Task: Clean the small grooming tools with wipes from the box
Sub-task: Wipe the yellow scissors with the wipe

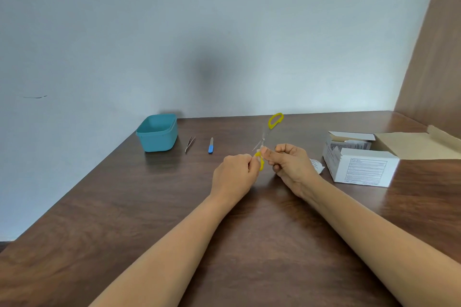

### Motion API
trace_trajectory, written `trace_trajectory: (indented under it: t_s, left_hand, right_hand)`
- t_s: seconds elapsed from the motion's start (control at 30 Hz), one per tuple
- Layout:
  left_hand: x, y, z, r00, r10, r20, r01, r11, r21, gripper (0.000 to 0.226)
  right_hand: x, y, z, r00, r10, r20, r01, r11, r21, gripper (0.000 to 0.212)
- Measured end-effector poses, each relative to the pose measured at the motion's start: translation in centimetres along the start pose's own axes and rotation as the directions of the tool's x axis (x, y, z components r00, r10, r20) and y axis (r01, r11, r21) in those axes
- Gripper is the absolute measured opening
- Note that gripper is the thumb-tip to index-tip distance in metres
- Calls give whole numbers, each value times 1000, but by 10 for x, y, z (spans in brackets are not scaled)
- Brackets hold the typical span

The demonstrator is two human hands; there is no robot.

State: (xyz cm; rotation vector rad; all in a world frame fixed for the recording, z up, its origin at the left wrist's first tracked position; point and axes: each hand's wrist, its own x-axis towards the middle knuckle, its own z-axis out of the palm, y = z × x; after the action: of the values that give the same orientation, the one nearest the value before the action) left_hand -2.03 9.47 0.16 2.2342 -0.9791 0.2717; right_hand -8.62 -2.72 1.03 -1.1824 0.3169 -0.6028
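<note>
Single head view — looks forward-down over table (149,207), close, facing wall (174,32).

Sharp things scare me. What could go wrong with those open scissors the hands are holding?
The scissors are spread open, and the right hand pinches a wipe right against a blade, so a fingertip might get nicked. The left hand grips only one yellow loop, so the free half could swing shut on those fingers.
</note>
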Motion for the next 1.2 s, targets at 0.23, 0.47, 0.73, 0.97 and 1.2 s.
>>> trace_trajectory:
  t_s: [0.23, 0.47, 0.73, 0.97, 1.2]
  left_hand:
    - [5, -7, -2, 996, -77, -41, 74, 996, -56, 45]
    - [2, 1, -4, 999, 46, 29, -44, 997, -56, 52]
    - [-2, 3, -1, 998, 41, -48, -34, 989, 146, 43]
    - [6, -7, 0, 998, 29, -49, -24, 995, 93, 42]
    - [1, 1, 4, 986, 168, 8, -168, 984, 60, 49]
  right_hand:
    - [-3, 0, 3, 992, 20, 124, 12, 968, -252, 35]
    - [-1, -3, 0, 998, 52, -33, -52, 999, 5, 38]
    - [1, -3, -3, 998, 52, -34, -54, 997, -46, 38]
    - [-3, -3, 0, 999, 37, 28, -31, 977, -213, 38]
    - [5, 1, -7, 988, -2, -155, 19, 994, 108, 46]
